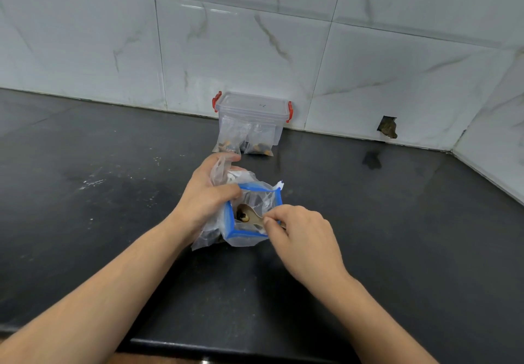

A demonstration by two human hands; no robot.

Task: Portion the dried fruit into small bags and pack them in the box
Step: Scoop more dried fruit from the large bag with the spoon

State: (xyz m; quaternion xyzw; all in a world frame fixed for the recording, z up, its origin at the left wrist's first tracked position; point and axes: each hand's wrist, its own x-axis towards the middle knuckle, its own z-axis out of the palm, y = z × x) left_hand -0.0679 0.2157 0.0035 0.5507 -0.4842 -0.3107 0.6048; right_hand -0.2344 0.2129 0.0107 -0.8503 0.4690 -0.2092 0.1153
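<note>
A large clear bag with a blue zip rim [256,190] stands open on the dark counter in the middle. My left hand [208,193] grips its left rim together with a small empty clear bag [219,171]. My right hand [297,234] holds a spoon [249,214] whose bowl, carrying dark dried fruit, sits inside the large bag's mouth. Two small filled bags [231,136] [259,141] lean against a clear plastic box with red clips [253,108] at the back by the wall; its lid is on.
The black counter [397,222] runs to a white marble-tiled wall behind and to the right. A broken hole in the tile [387,127] sits at the back right. The counter's front edge [226,348] lies close below my forearms.
</note>
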